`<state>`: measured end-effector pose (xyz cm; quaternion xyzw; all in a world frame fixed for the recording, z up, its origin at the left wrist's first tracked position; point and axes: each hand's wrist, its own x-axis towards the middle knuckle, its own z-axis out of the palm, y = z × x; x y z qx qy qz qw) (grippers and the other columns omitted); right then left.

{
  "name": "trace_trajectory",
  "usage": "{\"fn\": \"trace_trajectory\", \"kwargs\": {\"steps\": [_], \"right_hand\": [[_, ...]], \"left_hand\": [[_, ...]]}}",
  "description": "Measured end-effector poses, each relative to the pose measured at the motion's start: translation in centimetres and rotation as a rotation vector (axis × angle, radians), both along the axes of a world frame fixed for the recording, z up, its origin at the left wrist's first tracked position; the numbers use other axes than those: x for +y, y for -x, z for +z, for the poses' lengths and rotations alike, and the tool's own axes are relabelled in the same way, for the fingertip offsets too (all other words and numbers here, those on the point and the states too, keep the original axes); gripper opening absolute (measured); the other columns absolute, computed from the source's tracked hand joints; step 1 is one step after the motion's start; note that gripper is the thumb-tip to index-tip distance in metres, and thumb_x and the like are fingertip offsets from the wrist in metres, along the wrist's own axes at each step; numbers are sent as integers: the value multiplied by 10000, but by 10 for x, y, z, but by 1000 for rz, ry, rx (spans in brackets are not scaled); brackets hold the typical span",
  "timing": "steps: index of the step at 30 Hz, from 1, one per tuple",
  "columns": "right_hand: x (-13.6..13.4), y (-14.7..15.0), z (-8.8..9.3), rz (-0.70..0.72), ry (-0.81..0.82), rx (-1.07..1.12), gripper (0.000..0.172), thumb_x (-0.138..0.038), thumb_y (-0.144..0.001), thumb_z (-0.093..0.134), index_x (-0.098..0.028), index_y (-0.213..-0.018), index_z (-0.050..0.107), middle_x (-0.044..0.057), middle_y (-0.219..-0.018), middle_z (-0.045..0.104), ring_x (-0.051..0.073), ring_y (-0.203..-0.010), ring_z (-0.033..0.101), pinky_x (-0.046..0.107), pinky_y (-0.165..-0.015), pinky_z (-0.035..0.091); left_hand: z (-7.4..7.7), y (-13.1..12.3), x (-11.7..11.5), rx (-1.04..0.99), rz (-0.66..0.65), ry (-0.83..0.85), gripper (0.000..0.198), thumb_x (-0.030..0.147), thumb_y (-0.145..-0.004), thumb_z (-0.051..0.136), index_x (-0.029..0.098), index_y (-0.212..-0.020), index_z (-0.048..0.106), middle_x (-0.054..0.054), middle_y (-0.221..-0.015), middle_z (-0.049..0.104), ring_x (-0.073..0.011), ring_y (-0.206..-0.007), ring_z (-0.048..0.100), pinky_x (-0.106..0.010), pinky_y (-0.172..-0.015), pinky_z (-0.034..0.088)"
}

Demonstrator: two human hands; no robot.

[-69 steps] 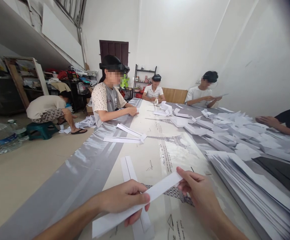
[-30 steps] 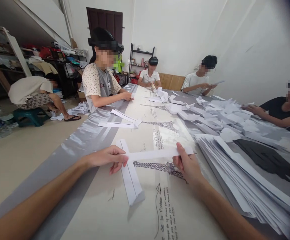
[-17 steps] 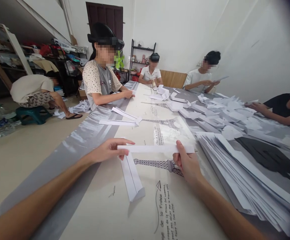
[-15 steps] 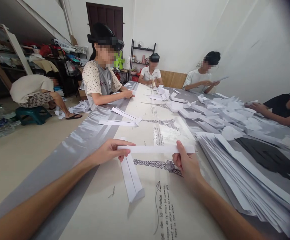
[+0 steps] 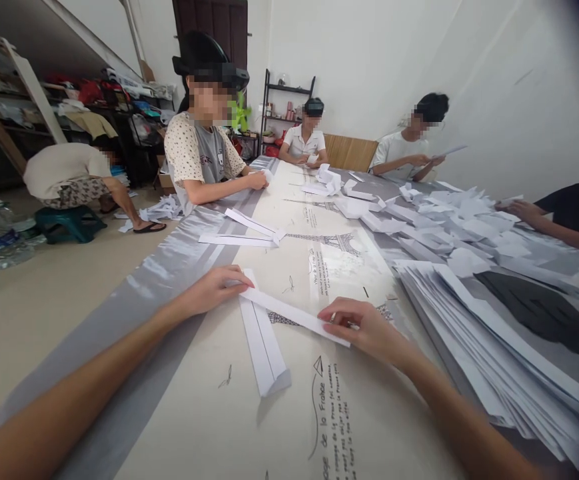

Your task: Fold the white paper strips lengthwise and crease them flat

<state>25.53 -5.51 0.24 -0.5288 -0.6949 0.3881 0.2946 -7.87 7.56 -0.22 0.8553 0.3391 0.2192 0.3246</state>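
Swung from level to slanting vs. 0.5 s ago, held strip (image 5: 294, 314) is being clamped near both ends by L hand (image 5: 214, 290) and R hand (image 5: 369, 327), partly over flat strip (image 5: 267, 347) on worktop (image 5: 194, 413), alignment prob. being done, steady grip being needed next.

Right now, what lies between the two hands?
In the head view, a white paper strip spans from left hand to right hand, partly covering a second strip.
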Motion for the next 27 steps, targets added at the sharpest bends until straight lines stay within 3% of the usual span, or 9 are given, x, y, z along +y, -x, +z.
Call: {"fn": "trace_trajectory", "kwargs": {"steps": [6,13,18,22,27], "right_hand": [[-18,26,2,73,-38,-280,225,-336,-996,524,-260,-1000,736,46,-995,639,165,-752,603,338,-687,482],[-31,47,2,88,-63,-312,264,-248,-1018,459,-235,-927,707,55,-974,622,181,-786,595,341,-704,469],[-34,51,3,66,-50,-355,310,-245,-1039,409,-235,-905,689,58,-965,602,188,-766,583,340,-673,451],[-36,52,2,74,-48,-353,293,-244,-1042,397,-236,-938,670,61,-973,589,188,-747,575,347,-675,463],[-38,54,-2,66,-69,-389,342,-264,-1065,333,-229,-937,649,67,-976,569,197,-762,575,351,-661,471]], "left_hand": [[-15,-4,-2,9,66,-138,314,406,-975,502,184,-993,723,-77,-1028,603,-214,-953,580,-313,-837,476],[-24,-8,-2,123,132,-388,240,302,-1002,444,194,-914,640,-76,-1055,583,-258,-1095,498,-407,-988,423],[-27,-7,0,223,125,-475,237,264,-1035,410,191,-941,615,-71,-1047,585,-256,-1099,474,-409,-993,420],[-23,-12,-9,319,170,-649,218,224,-1027,431,179,-968,636,-113,-1141,576,-294,-1177,470,-453,-1010,409],[-18,-23,-27,604,204,-731,249,136,-1025,406,151,-926,635,-114,-980,618,-247,-914,595,-364,-821,465]]}}
